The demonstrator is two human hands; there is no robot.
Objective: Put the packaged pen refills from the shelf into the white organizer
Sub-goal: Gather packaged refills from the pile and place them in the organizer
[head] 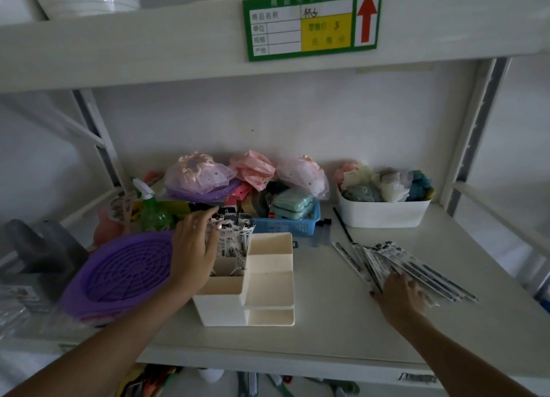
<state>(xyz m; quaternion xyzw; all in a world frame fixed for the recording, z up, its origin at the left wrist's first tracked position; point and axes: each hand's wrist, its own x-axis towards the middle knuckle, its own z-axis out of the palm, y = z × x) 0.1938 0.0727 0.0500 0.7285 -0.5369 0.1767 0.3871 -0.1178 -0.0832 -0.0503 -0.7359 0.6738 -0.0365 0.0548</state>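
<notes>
head view: a person works at a white shelf (327, 331), loading refills (416, 267) into the organizer (269, 280) that stands toward its front edge. the left hand (195, 248), fingers spread and gripping nothing, rests against packs (233, 237) already upright in the organizer's tall rear-left slot, apparently steadying them so they do not tip. the right hand (401, 295), open and flat, presses on the near end of the fanned pile still lying toward the shelf's right edge, seemingly gathering a few; whether any are pinched cannot be told. the organizer's other compartments stand empty.
</notes>
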